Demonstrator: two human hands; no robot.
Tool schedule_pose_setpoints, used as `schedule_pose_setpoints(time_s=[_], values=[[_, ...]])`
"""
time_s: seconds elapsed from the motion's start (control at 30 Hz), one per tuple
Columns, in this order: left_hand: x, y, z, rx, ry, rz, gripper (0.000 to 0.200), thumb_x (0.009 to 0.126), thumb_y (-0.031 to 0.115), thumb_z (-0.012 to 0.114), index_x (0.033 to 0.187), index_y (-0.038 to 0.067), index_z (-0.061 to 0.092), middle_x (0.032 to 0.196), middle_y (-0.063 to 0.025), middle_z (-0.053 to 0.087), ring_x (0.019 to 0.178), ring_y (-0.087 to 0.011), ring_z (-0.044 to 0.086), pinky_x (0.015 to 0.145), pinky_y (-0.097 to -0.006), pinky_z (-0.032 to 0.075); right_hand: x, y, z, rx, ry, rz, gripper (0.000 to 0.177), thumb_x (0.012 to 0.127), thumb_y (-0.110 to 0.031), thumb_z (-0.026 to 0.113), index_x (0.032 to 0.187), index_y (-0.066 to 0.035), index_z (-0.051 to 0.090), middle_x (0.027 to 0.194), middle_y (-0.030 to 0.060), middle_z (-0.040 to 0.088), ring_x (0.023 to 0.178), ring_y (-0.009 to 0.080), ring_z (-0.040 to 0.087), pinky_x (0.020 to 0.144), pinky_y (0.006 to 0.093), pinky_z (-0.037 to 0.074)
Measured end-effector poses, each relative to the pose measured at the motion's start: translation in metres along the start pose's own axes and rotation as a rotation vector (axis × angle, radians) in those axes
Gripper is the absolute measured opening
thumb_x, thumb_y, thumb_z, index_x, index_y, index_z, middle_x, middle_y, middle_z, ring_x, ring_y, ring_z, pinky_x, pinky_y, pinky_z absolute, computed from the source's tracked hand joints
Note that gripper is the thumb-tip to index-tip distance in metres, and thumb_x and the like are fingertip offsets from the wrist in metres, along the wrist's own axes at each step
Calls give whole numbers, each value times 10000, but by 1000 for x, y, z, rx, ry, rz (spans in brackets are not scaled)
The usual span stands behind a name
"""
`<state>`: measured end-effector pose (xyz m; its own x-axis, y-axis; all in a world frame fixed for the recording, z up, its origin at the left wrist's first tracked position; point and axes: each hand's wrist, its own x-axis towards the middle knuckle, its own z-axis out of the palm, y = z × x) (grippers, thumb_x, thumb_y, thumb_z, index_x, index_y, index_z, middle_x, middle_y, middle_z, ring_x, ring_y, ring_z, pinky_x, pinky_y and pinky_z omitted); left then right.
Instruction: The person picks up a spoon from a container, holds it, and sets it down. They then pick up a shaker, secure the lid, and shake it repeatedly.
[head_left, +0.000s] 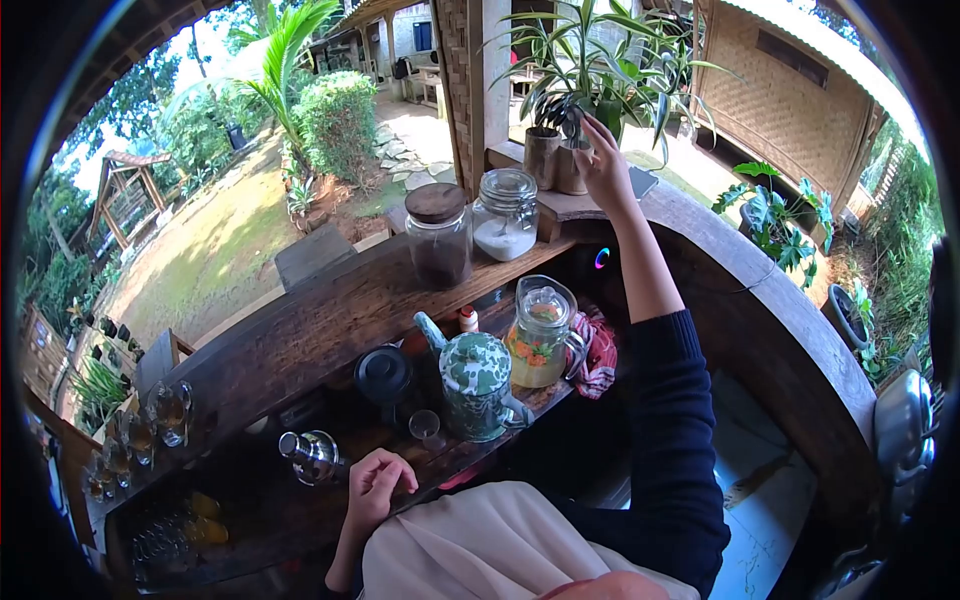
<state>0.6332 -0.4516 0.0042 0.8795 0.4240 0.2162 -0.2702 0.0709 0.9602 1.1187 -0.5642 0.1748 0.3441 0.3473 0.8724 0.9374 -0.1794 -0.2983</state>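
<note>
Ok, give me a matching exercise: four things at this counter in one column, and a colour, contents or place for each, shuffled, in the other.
1. wooden-lid jar
2. glass-lid jar
3. kettle
4. right hand

A. green and white pattern
B. white contents
C. up at the potted plants
D. dark contents

Pairs: 1-D, 2-B, 3-A, 4-C
</note>
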Motion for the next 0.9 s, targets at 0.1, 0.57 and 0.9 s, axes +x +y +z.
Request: schedule_pose_setpoints(time_s=[0.1, 0.57, 0.9], values=[[-6, -1, -6, 9, 0, -13, 164, 908, 94, 454, 813, -5, 543, 709, -82, 602, 613, -96, 536, 559, -217, 423, -30, -41, -9, 144, -6, 14, 465, 824, -28, 572, 1276, -20, 465, 1337, 114, 440, 1160, 254, 504, 874, 330, 473], [-26, 2, -5, -70, -35, -100, 174, 927, 107, 448, 842, -10, 545, 725, -76, 594, 653, -108, 552, 619, -241, 458, -125, -190, -59, 532, -147, 127, 541, 847, 35, 554, 1351, -64, 384, 1411, 102, 310, 1022, 215, 602, 764, 273, 540], [-35, 6, -1, -62, -65, -138, 183, 932, 115, 454, 841, -13, 550, 751, -72, 581, 682, -112, 545, 654, -242, 451, -150, -233, -63, 674, -251, 327, 686, 787, 119, 567, 1391, -50, 289, 1455, 114, 189, 931, 199, 630, 691, 234, 562]])
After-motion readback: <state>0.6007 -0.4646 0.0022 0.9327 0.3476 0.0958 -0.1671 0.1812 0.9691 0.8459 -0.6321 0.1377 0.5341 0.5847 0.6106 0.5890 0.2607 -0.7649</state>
